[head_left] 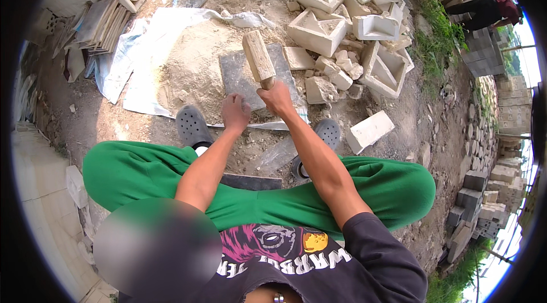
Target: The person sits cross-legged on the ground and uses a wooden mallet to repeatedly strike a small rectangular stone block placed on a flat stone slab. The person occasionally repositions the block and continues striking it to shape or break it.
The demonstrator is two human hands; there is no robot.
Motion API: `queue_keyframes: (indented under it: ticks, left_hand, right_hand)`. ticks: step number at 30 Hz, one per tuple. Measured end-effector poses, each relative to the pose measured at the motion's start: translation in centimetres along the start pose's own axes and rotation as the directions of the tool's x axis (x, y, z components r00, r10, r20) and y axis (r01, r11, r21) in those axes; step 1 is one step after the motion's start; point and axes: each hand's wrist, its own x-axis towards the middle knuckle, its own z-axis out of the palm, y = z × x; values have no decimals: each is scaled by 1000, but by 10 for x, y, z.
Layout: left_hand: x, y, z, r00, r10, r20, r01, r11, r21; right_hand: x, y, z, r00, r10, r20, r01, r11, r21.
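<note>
My right hand [277, 98] grips the handle of a wooden mallet [258, 57], whose pale block head is raised above a flat grey slab [239, 78] on the ground. Close beside it, my left hand [235, 112] hovers over the slab's near edge with fingers curled, holding nothing that I can see. I squat with green trousers [137, 172] and grey clogs [191, 125] either side of the slab. A pile of fine sand [188, 69] lies on a white sheet [145, 46] left of the slab.
Broken pale blocks and hollow square moulded blocks [316, 29] are heaped to the right. A loose white brick [370, 131] lies by my right foot. Stacked tiles [97, 23] stand at the far left. Grey block stacks [478, 189] line the right. A person [484, 9] bends at the far right.
</note>
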Motion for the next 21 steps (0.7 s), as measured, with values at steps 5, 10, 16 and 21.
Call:
queue_keyframes:
  ticks: [5,10,16,21]
  left_hand:
    - [0,-1,-4,1000,-9,-19,9,1000,-8]
    - [-3,-6,-2,1000,-22,-13,22,1000,1]
    - [-3,-9,1,1000,-16,1,16,999,-35]
    - [1,0,-4,1000,-4,6,4,1000,-3]
  right_hand:
    - [-5,13,8,967,222,122,-192,957,-219]
    - [6,-23,-13,966,191,174,-188,982,-33]
    - [-4,-30,3,997,35,64,-45,985,166]
    - [9,17,16,968,134,212,-82,968,-236]
